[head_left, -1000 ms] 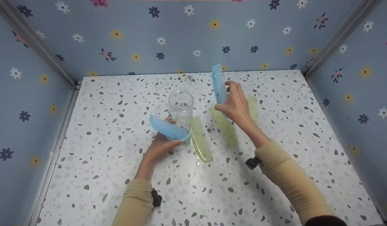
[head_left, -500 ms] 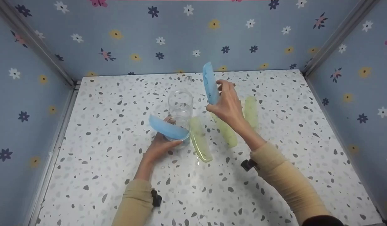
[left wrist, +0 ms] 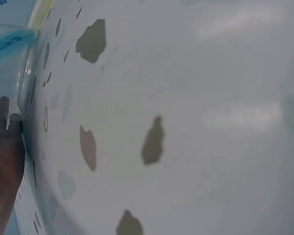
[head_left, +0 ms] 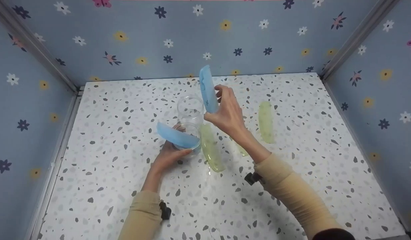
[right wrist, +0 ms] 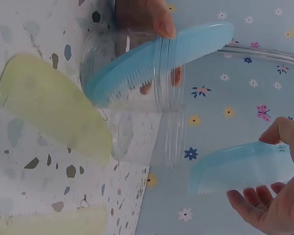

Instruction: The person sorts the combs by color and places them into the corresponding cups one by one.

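While a clear jar (head_left: 191, 129) is gripped around its side by the left hand (head_left: 172, 155), a blue comb (head_left: 208, 91) is pinched between thumb and fingers of the right hand (head_left: 228, 108) and held raised at the jar's 1 o'clock, 12 being toward the far wall (head_left: 188, 63). A second blue comb (head_left: 177, 136) is contained in the jar, its end leaned out over the rim toward 10. Another jar (head_left: 190, 108) is set just beside, at 12. On the speckled table (head_left: 125, 206), a green comb (head_left: 212, 148) is laid near 4; another green comb (head_left: 241, 149), between 3 and 4, is partly hidden by the right arm (head_left: 252, 143); a third green comb (head_left: 266, 121) is placed well apart, just above 3.
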The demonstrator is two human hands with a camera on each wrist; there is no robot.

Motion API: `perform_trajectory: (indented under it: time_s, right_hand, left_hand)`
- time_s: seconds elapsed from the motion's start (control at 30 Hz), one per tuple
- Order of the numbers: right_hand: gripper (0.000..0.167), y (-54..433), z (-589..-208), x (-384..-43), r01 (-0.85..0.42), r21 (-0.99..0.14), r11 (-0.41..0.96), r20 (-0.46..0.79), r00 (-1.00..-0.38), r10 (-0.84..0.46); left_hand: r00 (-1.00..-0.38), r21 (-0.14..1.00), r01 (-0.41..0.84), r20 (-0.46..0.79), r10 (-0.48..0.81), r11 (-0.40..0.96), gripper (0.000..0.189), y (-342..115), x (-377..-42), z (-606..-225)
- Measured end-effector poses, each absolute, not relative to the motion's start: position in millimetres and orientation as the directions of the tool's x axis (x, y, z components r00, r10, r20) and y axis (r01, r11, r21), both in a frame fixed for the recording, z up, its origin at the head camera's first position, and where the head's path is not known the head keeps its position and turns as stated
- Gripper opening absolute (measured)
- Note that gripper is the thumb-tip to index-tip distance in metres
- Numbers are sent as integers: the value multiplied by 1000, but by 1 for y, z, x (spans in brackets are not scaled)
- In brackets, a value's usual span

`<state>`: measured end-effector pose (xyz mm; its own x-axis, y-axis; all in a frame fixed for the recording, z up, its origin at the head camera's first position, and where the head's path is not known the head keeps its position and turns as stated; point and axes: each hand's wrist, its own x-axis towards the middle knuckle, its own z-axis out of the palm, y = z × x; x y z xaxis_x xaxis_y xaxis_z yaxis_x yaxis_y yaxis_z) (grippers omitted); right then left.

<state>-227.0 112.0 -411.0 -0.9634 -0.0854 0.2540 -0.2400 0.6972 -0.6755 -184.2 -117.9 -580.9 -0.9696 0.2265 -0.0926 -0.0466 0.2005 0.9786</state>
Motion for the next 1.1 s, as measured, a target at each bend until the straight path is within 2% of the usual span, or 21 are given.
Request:
perform_trajectory:
  time_s: [0.47,0.73,0.87,1.1]
  right_hand:
    - [78,80,-413,-213,-334,-701,631,310,-938,-152]
    - [79,67,-420,-206,-352,-732,583,295,-936,-195]
    - [85,63,-426,-204,-353,-727,588,276,-936,-220]
    - [85,61,-435,-201,-383,-706,596,280,-924,-262]
  left_hand:
    - [-967,962,-81,-139,212,260,110,-118,-183,-579]
    - [-968,963,-81,-138,211,258,112,-117,-183,-578]
    - [-967,961,-79,-139,216,264,115,-117,-184,-579]
    - [-969,967,-55,-111,221,247,113,-116,-185,-580]
